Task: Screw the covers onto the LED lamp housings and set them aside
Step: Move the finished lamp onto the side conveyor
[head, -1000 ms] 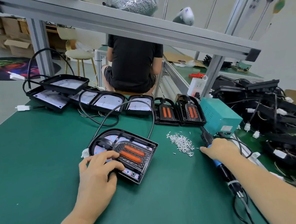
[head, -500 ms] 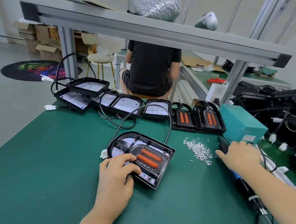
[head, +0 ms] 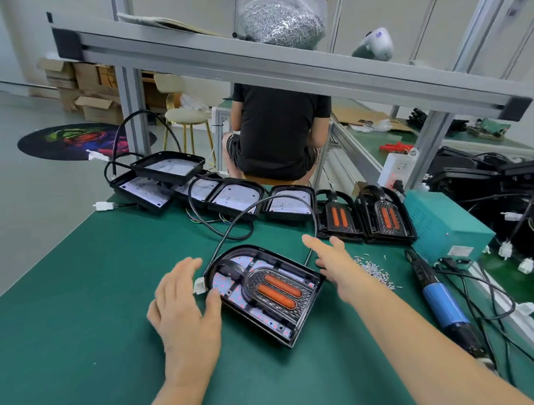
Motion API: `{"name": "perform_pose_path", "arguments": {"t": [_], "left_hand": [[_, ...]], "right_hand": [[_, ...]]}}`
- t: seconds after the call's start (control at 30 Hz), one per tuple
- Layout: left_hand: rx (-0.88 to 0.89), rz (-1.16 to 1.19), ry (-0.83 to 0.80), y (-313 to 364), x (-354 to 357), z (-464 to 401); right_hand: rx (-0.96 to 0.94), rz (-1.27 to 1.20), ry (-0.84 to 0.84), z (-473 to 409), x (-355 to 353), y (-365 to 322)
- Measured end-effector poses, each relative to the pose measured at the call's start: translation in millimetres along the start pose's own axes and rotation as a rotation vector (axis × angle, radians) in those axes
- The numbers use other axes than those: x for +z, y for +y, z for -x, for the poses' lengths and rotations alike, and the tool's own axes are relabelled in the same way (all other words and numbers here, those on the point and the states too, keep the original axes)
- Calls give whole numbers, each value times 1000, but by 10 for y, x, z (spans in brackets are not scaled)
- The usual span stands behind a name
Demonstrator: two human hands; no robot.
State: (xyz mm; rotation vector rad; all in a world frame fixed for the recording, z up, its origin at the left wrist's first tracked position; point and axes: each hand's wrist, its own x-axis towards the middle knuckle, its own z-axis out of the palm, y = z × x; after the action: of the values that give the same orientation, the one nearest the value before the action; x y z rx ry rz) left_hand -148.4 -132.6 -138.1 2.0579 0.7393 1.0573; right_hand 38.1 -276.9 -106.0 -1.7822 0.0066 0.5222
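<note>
A black LED lamp housing with a cover bearing two orange strips lies on the green mat in front of me, its black cable looping toward the back. My left hand is open at the housing's left edge, thumb touching the rim beside a white connector. Open with straight fingers, my right hand hovers at the housing's right side and holds nothing. A pile of small silver screws lies just right of it. The blue electric screwdriver lies on the mat, untouched.
Several open housings and two covered ones line the mat's far edge. A teal power box stands at right, with tangled cables and stacked black lamps beyond. A person in black sits behind the bench, under a metal shelf rail.
My right hand let go of the screwdriver and moved left to the housing. My left hand uncurled and slid off the cover to the housing's left edge.
</note>
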Motion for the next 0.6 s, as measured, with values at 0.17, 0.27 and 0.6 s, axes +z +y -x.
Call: {"name": "perform_pose_path", "arguments": {"t": [0.17, 0.27, 0.6], "left_hand": [[-224, -201, -274, 0, 72, -59], [-209, -334, -354, -21, 110, -60], [-103, -497, -393, -73, 145, -24]], "right_hand": [[9, 14, -92, -4, 13, -76], [6, 65, -192, -7, 35, -88], [-39, 274, -429, 59, 73, -40]]}}
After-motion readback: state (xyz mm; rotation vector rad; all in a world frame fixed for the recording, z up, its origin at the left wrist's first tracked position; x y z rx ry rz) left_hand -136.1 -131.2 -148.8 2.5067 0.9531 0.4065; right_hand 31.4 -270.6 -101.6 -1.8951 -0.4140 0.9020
